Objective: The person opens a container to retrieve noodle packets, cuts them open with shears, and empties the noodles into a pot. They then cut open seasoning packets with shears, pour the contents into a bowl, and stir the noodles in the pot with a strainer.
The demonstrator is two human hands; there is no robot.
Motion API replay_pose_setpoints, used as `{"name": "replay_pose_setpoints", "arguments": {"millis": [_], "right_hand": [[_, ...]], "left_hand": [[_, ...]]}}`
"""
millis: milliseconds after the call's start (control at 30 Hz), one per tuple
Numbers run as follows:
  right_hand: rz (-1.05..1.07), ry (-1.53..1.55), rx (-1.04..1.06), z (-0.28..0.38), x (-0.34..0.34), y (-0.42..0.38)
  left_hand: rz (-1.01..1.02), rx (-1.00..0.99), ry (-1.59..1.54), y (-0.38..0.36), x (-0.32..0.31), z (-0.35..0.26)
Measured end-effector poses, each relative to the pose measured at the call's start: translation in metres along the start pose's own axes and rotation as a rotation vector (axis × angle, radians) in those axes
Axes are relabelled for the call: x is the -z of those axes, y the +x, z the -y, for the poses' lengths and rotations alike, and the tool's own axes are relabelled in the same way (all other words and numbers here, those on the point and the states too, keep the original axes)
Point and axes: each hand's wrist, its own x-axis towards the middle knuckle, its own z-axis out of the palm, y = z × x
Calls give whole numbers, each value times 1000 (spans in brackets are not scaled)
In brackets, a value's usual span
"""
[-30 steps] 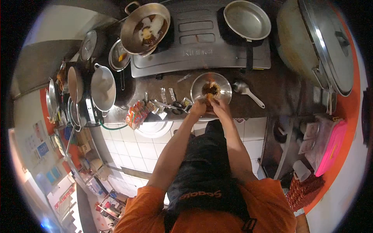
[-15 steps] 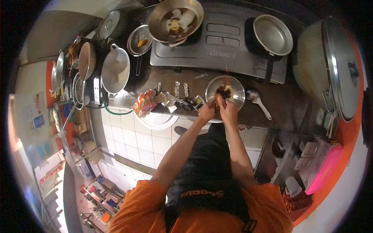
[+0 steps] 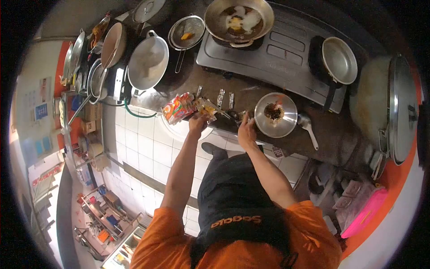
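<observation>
My left hand [image 3: 198, 123] is at the counter's front edge, against an opened foil wrapper [image 3: 207, 108]; its fingers look curled, and what they hold is hidden. Beside it lies a red and orange printed food packet [image 3: 178, 107]. My right hand [image 3: 246, 132] is just left of the steel bowl [image 3: 286, 122], index finger stretched out and thumb apart, near a small torn sachet [image 3: 242, 116]. Dark sauce and reddish powder [image 3: 273, 112] lie in the bowl. Dark-handled scissors [image 3: 230, 115] rest between my hands, partly hidden among the packets.
On the stove [image 3: 251, 60] an egg fries in oil in a wok [image 3: 208, 18]; a shallow pan [image 3: 339, 60] sits at its right. A white-handled ladle [image 3: 308, 130] lies by the bowl. Left stand a strainer [image 3: 178, 67] and a large pot [image 3: 148, 60]. A big lidded pot [image 3: 376, 98] stands right.
Both hands have left the bowl and moved left, drawing apart. My left hand is now at the packets, my right beside the bowl. The view has shifted, too.
</observation>
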Motion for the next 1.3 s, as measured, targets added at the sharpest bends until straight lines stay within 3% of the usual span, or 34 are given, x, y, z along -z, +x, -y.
{"name": "replay_pose_setpoints", "arguments": {"millis": [67, 100, 167, 267, 300, 367, 433, 467, 533, 567, 667, 700, 800, 867, 967, 1033, 1133, 1233, 1300], "right_hand": [[64, 47, -95, 10, 20, -9], [99, 62, -142, 16, 31, -13], [-56, 123, -22, 6, 15, -19], [-243, 175, 185, 7, 13, -48], [-294, 179, 260, 13, 21, -57], [-122, 288, 486, 25, 44, -66], [83, 297, 603, 36, 52, -61], [260, 495, 509, 40, 55, -56], [618, 885, 301, 52, 65, -45], [672, 1092, 228, 49, 56, -31], [-68, 419, 429, 32, -8, 20], [-288, 14, 424, 34, -16, 25], [-401, -167, 372, 38, -29, 19], [-26, -310, 290, 51, 1, 14], [-92, -365, 408, 36, -1, 19], [-19, -266, 279, 38, 13, 9], [7, -252, 278, 23, 20, 3], [395, 493, -32, 8, 23, -8], [446, 735, 70, -4, 34, -36]], "left_hand": [[-86, -44, -47, -2, -3, -4], [-115, -36, 98, -7, -2, -7], [-169, -24, 391, -20, 1, -11], [-244, -353, 515, -42, -3, 26], [-67, -360, 385, -69, -15, 20], [250, -420, 198, -102, -19, 25], [360, -331, 161, -125, -14, 13], [413, -289, 144, -139, -9, 0], [319, -158, 124, -151, 14, -9], [295, -162, 71, -153, 30, -6], [226, -149, -192, -182, 55, -26], [205, -137, -297, -191, 61, -31], [174, -178, -415, -201, 87, -32], [122, -209, -370, -214, 89, -45], [34, -294, -332, -226, 87, -66], [5, -328, -343, -243, 75, -93], [44, -426, -323, -264, 68, -121], [32, -503, -272, -280, 63, -140], [26, -557, -268, -284, 62, -147]]}}
